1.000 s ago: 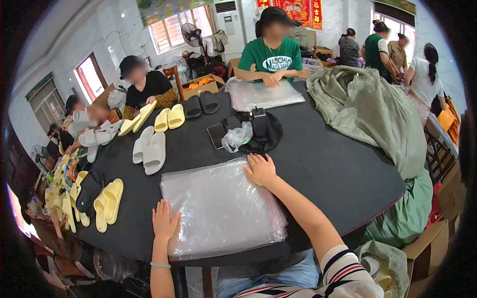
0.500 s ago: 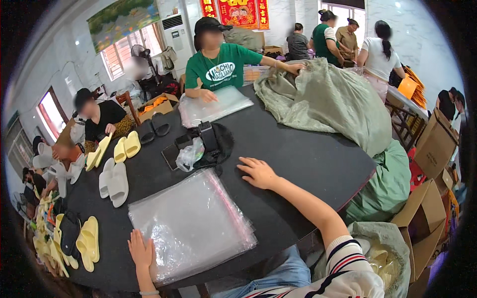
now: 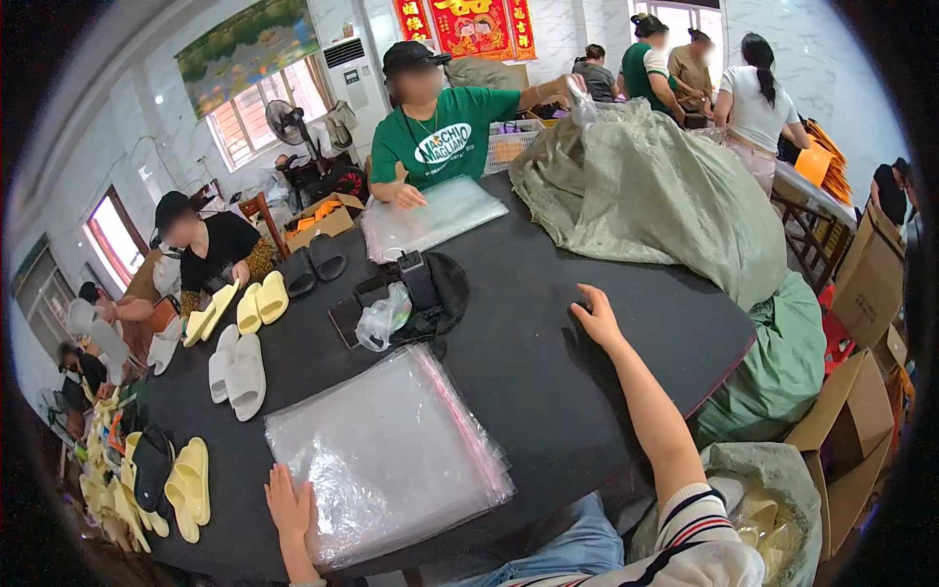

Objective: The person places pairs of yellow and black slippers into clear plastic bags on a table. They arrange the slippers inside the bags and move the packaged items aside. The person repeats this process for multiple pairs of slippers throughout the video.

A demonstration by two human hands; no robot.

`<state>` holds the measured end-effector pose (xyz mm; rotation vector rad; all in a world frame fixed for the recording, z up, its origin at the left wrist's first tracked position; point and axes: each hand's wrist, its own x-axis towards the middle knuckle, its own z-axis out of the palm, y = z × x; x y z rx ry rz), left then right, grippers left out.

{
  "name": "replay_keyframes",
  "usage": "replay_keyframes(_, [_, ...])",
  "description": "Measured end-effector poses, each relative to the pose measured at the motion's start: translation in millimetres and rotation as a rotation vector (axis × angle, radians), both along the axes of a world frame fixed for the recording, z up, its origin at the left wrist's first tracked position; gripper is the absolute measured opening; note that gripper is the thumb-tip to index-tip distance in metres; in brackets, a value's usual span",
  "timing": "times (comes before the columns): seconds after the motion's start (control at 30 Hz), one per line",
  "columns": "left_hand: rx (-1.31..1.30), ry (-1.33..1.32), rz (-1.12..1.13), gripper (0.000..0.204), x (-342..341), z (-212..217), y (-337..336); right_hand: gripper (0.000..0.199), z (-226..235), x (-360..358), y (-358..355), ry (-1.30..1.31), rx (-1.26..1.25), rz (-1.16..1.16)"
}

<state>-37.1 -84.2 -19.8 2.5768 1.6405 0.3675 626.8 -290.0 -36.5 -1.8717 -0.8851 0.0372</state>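
— From up over the worker's head, what are the hands doing?

— The left hand (image 3: 289, 501) lies flat, fingers spread and released, on the near left corner of a stack of clear plastic bags (image 3: 386, 455). That stack rests on the black round surface (image 3: 548, 362), right at its near edge in front of the worker.

— And the other one?

— The right hand (image 3: 595, 313) is stretched far out, palm down on bare black surface, grasping nothing, well apart from the bags and just short of the big grey-green sack (image 3: 650, 196) slumped over the far right side.

— What sits between?

— A small crumpled clear bag (image 3: 381, 318) beside a dark pouch with a phone-like block (image 3: 421, 284) near the middle. To the left, a white pair of slippers (image 3: 237, 364); yellow slippers (image 3: 188, 479) at the near left rim; more yellow ones (image 3: 262, 301) and a black pair (image 3: 313, 264) farther back.

— Anyone else?

— A person in a green shirt (image 3: 440, 137) across the surface, hand on a second sheaf of clear bags (image 3: 430, 215). A person in black (image 3: 210, 249) sits at the left, holding a yellow slipper.
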Motion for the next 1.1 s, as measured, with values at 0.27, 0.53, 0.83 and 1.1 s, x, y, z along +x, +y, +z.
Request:
replay_keyframes(0.27, [0.017,-0.014,0.004,0.067,-4.1,-6.8,4.1,0.048,5.8,-16.7,-2.0,-0.072,-0.056,0.034])
replay_keyframes(0.53, [-0.005,-0.117,-0.018,0.056,-7.7,-3.9,1.7,0.039,13.3,-26.1,-3.4,-0.257,-0.132,0.083])
replay_keyframes(0.83, [0.002,-0.161,-0.017,0.053,-5.8,-3.6,1.6,0.036,11.2,-24.7,-3.4,-0.327,-0.165,0.115])
replay_keyframes(1.1, [0.024,-0.153,-0.019,0.053,-6.9,-5.0,1.8,0.034,13.4,-27.6,-3.3,-0.341,-0.198,0.112])
